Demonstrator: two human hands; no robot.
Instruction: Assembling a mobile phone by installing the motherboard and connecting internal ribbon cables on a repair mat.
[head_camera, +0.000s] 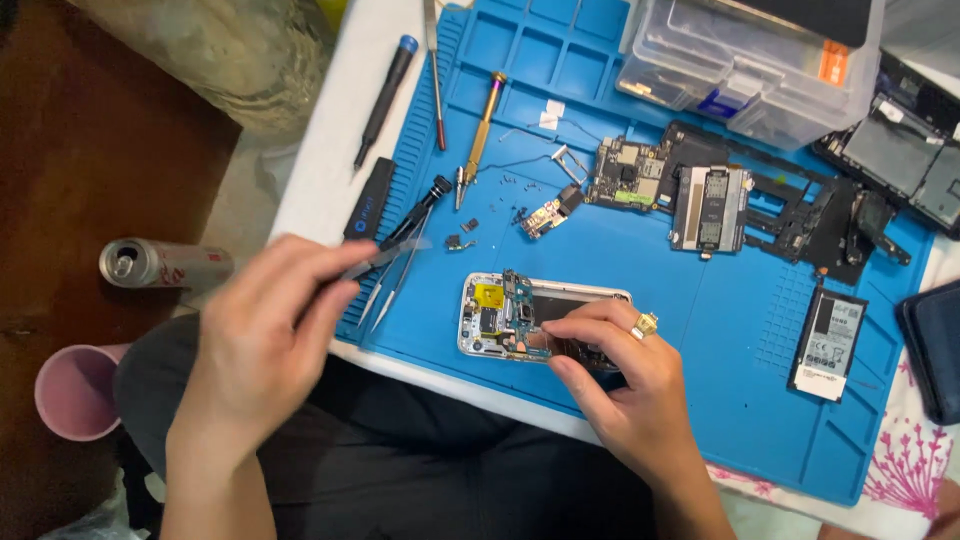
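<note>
An opened phone with its circuit board exposed lies on the blue work mat near the front edge. My right hand, wearing a gold ring, rests on the phone's right half and grips it. My left hand hovers at the mat's left edge, pinching a thin flat pry tool between thumb and fingers. Just beyond that hand lie metal tweezers and a black screwdriver.
On the mat lie a gold screwdriver, a bare circuit board, a phone frame, a battery and small loose parts. A clear plastic organiser box stands at the back. A drink can and pink cup sit left, below the table.
</note>
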